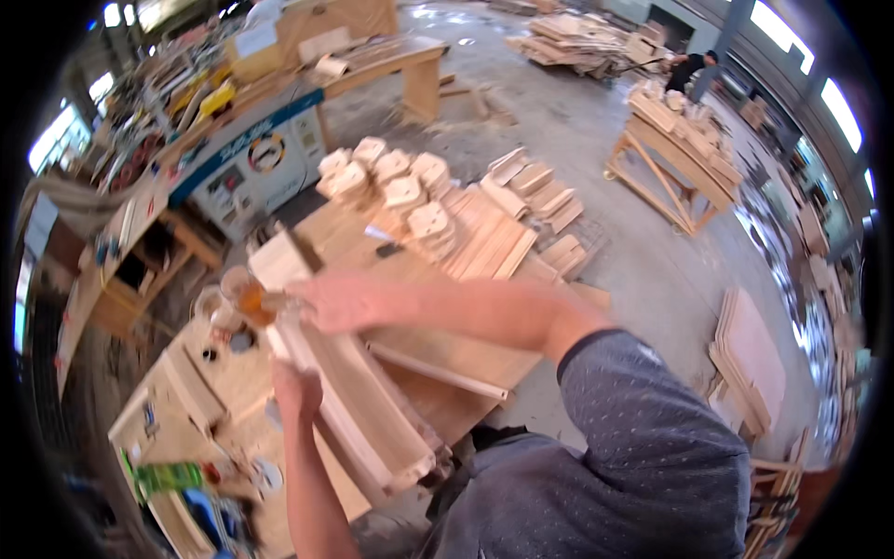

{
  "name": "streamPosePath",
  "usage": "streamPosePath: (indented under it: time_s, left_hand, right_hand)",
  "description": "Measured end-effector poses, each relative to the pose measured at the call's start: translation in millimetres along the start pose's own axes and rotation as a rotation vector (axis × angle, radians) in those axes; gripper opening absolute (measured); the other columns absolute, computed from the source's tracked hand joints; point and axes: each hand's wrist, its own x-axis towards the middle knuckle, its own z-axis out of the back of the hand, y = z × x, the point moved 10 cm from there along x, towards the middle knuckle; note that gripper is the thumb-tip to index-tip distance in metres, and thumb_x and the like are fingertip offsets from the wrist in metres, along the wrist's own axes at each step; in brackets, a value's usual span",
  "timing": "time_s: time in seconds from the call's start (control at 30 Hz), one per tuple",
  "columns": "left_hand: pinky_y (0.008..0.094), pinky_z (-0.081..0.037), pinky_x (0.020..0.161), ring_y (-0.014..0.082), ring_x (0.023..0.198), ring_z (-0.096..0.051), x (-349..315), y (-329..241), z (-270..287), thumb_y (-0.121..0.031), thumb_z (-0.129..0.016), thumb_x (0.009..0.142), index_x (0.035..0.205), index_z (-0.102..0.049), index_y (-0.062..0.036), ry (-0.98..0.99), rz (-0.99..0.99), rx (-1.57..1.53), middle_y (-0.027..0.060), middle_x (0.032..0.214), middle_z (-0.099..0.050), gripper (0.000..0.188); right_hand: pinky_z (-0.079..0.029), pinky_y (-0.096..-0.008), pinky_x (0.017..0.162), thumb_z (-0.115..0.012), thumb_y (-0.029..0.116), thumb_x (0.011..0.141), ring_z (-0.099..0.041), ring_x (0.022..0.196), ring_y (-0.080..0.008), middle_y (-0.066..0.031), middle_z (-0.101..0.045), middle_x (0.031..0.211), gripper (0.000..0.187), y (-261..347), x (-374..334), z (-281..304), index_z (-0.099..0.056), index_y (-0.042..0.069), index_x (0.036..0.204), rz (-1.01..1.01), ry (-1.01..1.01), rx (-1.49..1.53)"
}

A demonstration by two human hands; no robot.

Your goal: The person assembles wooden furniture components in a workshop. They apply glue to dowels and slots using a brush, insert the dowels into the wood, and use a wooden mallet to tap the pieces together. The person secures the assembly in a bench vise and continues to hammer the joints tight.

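A long pale wooden piece with a hollowed channel (368, 396) lies slanting before me, its near end by my body. My left hand (298, 387) is closed on its left side near the far end. Over that far end reaches my right hand (335, 303), closed and smeared by motion. A short pale thing seems to stick out of its fingers toward a clear cup of amber liquid (250, 300); its kind is too blurred to tell. Beside the cup is another clear round container (212, 306).
On the bench (237, 405) lie a wooden strip (191, 387), a green package (168, 477) and small dark caps. Shaped wooden blocks (405, 191) and stacked boards (484, 228) stand beyond. A person (687, 73) is at a far wooden stand (675, 163). Panels (750, 354) lean at right.
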Motion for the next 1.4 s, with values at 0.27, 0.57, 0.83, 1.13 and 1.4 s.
streamPosePath:
  time_s: [0.27,0.57,0.83,1.13,1.4]
  left_hand:
    - [0.0431,-0.056,0.089,0.0327,0.104,-0.07,0.5,21.5,-6.3,-0.008,-0.067,0.086,0.127,-0.058,0.0063,0.09,0.068,-0.359,0.0222,0.114,-0.071,0.045]
    - [0.0384,-0.061,0.073,0.0204,0.093,-0.07,-18.5,63.0,-13.5,-0.015,-0.076,0.094,0.129,-0.053,0.0035,0.128,0.287,-0.828,0.0122,0.108,-0.07,0.046]
    - [0.0406,-0.065,0.08,0.0231,0.095,-0.073,-45.9,58.4,-52.5,-0.015,-0.072,0.097,0.128,-0.055,0.0026,0.241,0.346,-1.176,0.0129,0.11,-0.071,0.04]
    - [0.0476,-0.053,0.092,0.0364,0.107,-0.064,-45.2,63.2,-12.7,-0.037,-0.074,0.093,0.138,-0.052,0.0079,-0.18,0.058,-0.001,0.026,0.123,-0.062,0.067]
    - [0.0451,-0.039,0.115,0.0427,0.14,-0.049,-58.1,76.9,-42.5,-0.042,-0.064,0.101,0.157,-0.031,0.0068,-0.117,-0.02,-0.448,0.034,0.15,-0.048,0.081]
  right_hand:
    - [-0.052,-0.0325,0.063,-0.064,0.035,0.101,-0.059,0.069,-0.0133,-0.0035,-0.064,0.088,0.036,-192.0,-221.8,-148.8,-0.059,0.01,0.126,-0.485,0.134,0.757]
    - [-0.057,-0.0295,0.065,-0.063,0.032,0.102,-0.066,0.074,-0.013,-0.0052,-0.068,0.09,0.042,-347.6,-321.0,-251.9,-0.059,0.013,0.139,-0.99,-0.026,0.578]
    - [-0.053,-0.0324,0.094,-0.066,0.047,0.1,-0.062,0.116,-0.0168,-0.0086,-0.065,0.132,0.073,-102.8,-196.1,-190.9,-0.044,0.003,0.155,-0.45,-0.035,1.21]
    - [-0.05,-0.0491,0.102,-0.063,0.037,0.093,-0.062,0.115,-0.051,-0.0383,-0.064,0.117,0.071,0.6,-147.1,-192.8,-0.044,-0.015,0.136,-0.267,0.06,0.627]
    - [-0.045,-0.0481,0.112,-0.067,0.054,0.094,-0.052,0.133,-0.0489,-0.0385,-0.046,0.144,0.098,1.5,-141.9,-215.0,-0.028,-0.01,0.156,-0.259,0.126,0.507]
